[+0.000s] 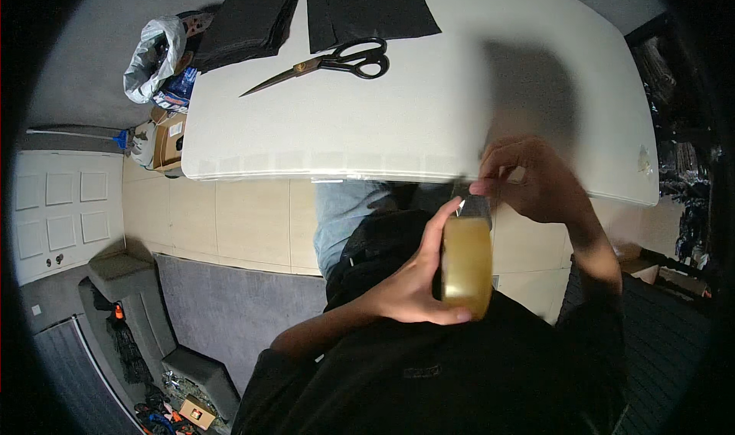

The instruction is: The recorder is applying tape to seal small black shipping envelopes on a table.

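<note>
In front of my body, my left hand (423, 286) grips a thick yellowish roll of packing tape (468, 267), seen edge-on, with the thumb and fingers around its side. A clear strip (476, 208) shows at the roll's top. My right hand (528, 176) is bent over that strip near the table edge, its thumb and fingertips pinched together on it. Across the white table lie large black-handled scissors (337, 65), their closed blades pointing left. Behind them sit a black folded cloth piece (367, 10) and a stack of black cloth (251, 18).
My legs are under the white table (413, 129), whose near edge runs just ahead of my hands. Bags and a cardboard box (170, 140) stand off its left end. Dark plastic-wrapped goods (677, 159) fill a rack at right. A grey sofa (145, 312) is at lower left.
</note>
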`<state>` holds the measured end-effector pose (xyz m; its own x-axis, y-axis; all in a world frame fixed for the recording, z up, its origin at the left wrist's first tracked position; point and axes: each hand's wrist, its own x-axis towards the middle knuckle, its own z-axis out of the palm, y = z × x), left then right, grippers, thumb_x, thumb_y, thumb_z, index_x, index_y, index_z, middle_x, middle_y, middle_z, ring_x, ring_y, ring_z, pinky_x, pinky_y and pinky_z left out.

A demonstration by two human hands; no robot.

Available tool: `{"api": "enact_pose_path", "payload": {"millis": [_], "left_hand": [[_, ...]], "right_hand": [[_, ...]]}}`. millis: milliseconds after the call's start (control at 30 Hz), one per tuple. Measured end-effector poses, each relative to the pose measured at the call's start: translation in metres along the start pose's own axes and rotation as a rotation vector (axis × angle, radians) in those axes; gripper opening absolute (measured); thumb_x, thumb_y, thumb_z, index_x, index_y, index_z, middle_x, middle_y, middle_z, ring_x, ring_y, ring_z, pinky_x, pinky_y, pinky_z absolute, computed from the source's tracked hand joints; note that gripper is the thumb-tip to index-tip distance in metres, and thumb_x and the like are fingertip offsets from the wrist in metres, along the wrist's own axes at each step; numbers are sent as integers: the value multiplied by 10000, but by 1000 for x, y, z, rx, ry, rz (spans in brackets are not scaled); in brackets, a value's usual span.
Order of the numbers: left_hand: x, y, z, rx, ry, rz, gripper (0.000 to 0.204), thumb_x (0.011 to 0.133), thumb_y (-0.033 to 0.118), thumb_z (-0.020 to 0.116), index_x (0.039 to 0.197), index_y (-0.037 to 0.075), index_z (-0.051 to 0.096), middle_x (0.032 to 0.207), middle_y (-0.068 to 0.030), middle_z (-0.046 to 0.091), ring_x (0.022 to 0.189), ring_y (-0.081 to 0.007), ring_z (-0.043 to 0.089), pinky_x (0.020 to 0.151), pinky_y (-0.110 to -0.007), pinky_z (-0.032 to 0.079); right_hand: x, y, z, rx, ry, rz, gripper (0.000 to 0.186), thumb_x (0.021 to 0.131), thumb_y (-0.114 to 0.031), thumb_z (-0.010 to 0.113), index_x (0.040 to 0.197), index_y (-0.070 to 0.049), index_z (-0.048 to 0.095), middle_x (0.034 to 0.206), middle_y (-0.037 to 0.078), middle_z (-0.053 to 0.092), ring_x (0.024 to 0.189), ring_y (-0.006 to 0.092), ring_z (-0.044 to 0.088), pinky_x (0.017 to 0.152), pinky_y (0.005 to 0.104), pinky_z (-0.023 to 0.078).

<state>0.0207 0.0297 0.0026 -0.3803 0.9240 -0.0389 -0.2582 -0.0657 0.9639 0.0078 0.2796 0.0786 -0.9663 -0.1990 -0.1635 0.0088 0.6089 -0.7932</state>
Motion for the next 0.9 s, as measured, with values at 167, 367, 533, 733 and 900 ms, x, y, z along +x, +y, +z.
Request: {"api": "enact_pose_path", "payload": {"millis": [167,367,533,733,900], "left_hand": [[13,-25,15,14,-77,-81,1309,716,323,883,1590,198,-83,1579,-225,183,1493,-427,215,1186,-630,278],[14,-54,18,-165,-57,-360,1147,850,363,834,1549,50,-19,1506,-200,315,1448,-332,309,1188,-450,304],[23,-61,24,-219,5,-521,1192,865,460,795,1505,-52,-70,1494,-233,290,1432,-335,329,1185,-445,314],[22,-52,21,-146,-53,-597,1200,871,527,717,1511,-53,-116,1523,-269,217,1477,-364,254,1195,-481,291],[18,-54,18,-227,-74,-545,1178,886,520,742,1496,-79,-68,1478,-245,263,1442,-351,300,1183,-454,302]], "right_hand": [[-20,10,-10,-86,123,-109,105,841,-122,805,823,-30,757,765,86,715,709,165,684,680,318,565],[-30,0,-23,-159,222,-172,122,814,-120,821,784,-34,740,762,81,711,700,175,673,653,335,513],[-8,51,-3,-117,246,-112,132,795,-50,809,744,-13,694,737,82,663,687,192,617,647,334,488],[5,68,17,-224,239,-80,115,805,-57,795,763,7,709,754,89,649,685,198,588,646,345,472],[2,72,23,-185,281,-41,134,796,-62,804,737,2,702,766,92,645,689,193,598,645,342,472]]}}
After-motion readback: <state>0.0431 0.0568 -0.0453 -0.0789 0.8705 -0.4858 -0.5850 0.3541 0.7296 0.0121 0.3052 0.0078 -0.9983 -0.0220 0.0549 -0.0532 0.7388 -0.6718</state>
